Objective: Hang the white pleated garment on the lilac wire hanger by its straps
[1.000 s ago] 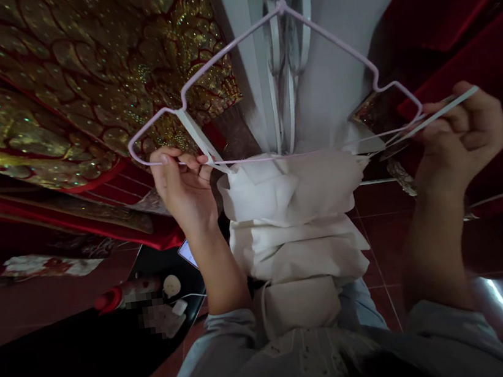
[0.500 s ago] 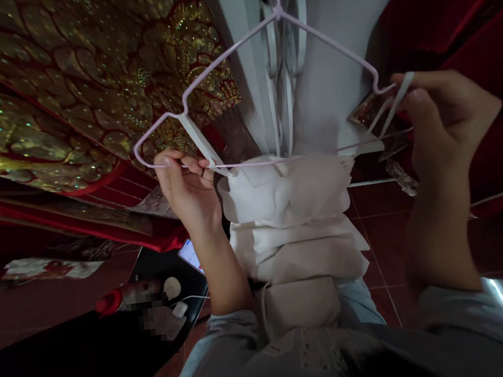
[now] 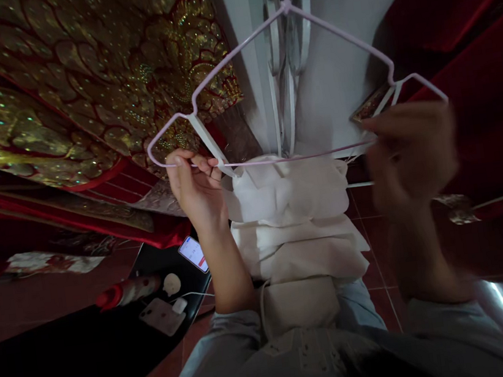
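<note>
A pale pink clothes hanger (image 3: 242,47) spans the upper middle of the view. My left hand (image 3: 198,189) is closed on the left end of its bottom bar, beside a white strap (image 3: 208,138) looped over the left notch. Below the bar hangs a white layered garment (image 3: 289,196), its tiers running down toward my lap. At the right notch sits another strap (image 3: 394,95). My right hand (image 3: 413,148) is just below that strap, in front of the hanger's right end. Motion blur smears its fingers, so their grip cannot be made out.
Gold sequinned red garments (image 3: 148,72) fill the left side, and dark red cloth (image 3: 487,77) hangs at the right. Low at the left, a black table (image 3: 149,257) bears a lit phone (image 3: 193,253), another phone (image 3: 161,316) and a red-capped bottle (image 3: 126,293).
My right hand has come off the right notch, moving left and down; the strap now sits in that notch. The hanger has shifted slightly right, with my left hand still on it.
</note>
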A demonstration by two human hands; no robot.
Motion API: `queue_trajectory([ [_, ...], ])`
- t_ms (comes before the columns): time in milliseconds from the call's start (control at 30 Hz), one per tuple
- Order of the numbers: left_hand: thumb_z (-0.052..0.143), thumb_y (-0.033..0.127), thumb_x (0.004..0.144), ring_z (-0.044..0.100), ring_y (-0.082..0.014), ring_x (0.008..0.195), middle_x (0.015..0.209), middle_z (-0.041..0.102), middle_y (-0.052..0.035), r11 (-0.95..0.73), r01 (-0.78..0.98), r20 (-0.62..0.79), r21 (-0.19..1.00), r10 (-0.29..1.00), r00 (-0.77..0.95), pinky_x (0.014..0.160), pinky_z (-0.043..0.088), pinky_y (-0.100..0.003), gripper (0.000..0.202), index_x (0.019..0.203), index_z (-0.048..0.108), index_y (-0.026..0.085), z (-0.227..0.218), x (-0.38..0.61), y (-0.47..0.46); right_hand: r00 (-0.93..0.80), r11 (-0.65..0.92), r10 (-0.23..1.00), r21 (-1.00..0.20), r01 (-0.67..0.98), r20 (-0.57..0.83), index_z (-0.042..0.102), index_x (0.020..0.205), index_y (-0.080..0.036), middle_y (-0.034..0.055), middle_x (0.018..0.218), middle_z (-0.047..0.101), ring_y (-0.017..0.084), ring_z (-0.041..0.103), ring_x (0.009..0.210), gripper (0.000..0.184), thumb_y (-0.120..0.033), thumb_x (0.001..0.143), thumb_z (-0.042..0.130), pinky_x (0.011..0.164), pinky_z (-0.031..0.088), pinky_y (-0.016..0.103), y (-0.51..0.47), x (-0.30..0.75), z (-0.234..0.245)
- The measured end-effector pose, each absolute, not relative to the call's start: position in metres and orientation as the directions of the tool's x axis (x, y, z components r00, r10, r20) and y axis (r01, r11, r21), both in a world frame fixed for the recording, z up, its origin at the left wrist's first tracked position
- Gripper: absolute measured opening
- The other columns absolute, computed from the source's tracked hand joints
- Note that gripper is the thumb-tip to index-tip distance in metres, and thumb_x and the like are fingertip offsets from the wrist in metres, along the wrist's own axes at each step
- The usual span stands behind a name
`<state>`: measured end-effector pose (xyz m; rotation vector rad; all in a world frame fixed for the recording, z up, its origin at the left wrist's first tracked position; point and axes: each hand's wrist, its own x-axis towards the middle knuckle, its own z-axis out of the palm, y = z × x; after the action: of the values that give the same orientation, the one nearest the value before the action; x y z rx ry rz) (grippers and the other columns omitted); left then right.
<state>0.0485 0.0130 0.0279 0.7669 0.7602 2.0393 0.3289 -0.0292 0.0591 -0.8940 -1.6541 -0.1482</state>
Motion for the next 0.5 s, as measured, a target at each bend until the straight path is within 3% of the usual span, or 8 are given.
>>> queue_trajectory([
  [100,0.074,0.041,0.107,0.070,-0.0144,0.077,0.075,0.061,0.0015,-0.493,-0.460,0.262,0.738,0.838,-0.478,0.076,0.060,-0.024,0.022,0.094,0.066,0.025,0.025,0.052,0.008,-0.253,0.636,0.750,-0.563,0.528,0.611,0.065,0.155,-0.037,0.0084,0.141,0.070,0.019,0.069,0.090,0.054,-0.035,0.102,0.073,0.065,0.060,0.034,-0.040,0.304,0.035],
  [167,0.080,0.045,0.103,0.073,-0.0160,0.085,0.085,0.067,-0.0006,-0.497,-0.423,0.280,0.757,0.833,-0.477,0.082,0.061,-0.027,0.024,0.098,0.068,0.025,0.021,0.055,0.002,-0.227,0.564,0.815,-0.639,0.522,0.533,0.064,0.154,-0.035,0.0100,0.145,0.065,0.016,0.068,0.086,0.053,-0.036,0.101,0.072,0.067,0.062,0.035,-0.036,0.293,0.019],
  [300,0.084,0.051,0.098,0.073,-0.0190,0.096,0.101,0.076,-0.0051,-0.421,-0.187,0.331,0.888,0.865,-0.377,0.091,0.057,-0.031,0.029,0.099,0.076,0.023,0.013,0.059,-0.016,-0.044,0.563,0.786,-0.685,0.463,0.617,0.071,0.138,-0.032,0.0075,0.132,0.066,0.012,0.058,0.072,0.034,-0.033,0.105,0.065,0.067,0.060,0.035,-0.020,0.279,-0.003],
  [400,0.082,0.051,0.100,0.073,-0.0210,0.100,0.101,0.079,-0.0054,-0.337,0.037,0.336,0.941,0.911,-0.239,0.094,0.056,-0.033,0.028,0.102,0.082,0.024,0.019,0.061,-0.034,0.014,0.579,0.762,-0.691,0.433,0.648,0.071,0.136,-0.032,0.0071,0.129,0.066,0.012,0.055,0.071,0.032,-0.032,0.105,0.063,0.065,0.057,0.035,-0.014,0.269,-0.011],
  [433,0.083,0.051,0.100,0.073,-0.0207,0.097,0.098,0.079,-0.0051,-0.325,0.073,0.333,0.943,0.918,-0.214,0.090,0.057,-0.032,0.026,0.102,0.083,0.024,0.025,0.061,-0.039,0.026,0.581,0.758,-0.693,0.427,0.652,0.071,0.136,-0.032,0.0074,0.130,0.066,0.012,0.055,0.071,0.032,-0.031,0.105,0.063,0.065,0.057,0.035,-0.013,0.266,-0.012],
  [500,0.084,0.049,0.099,0.065,-0.0165,0.075,0.087,0.076,-0.0039,-0.317,0.060,0.322,0.946,0.919,-0.227,0.068,0.052,-0.028,0.025,0.095,0.083,0.025,0.043,0.058,-0.048,0.034,0.591,0.750,-0.691,0.417,0.661,0.071,0.135,-0.031,0.0079,0.129,0.066,0.012,0.056,0.073,0.031,-0.030,0.105,0.063,0.064,0.056,0.034,-0.013,0.263,-0.014],
])
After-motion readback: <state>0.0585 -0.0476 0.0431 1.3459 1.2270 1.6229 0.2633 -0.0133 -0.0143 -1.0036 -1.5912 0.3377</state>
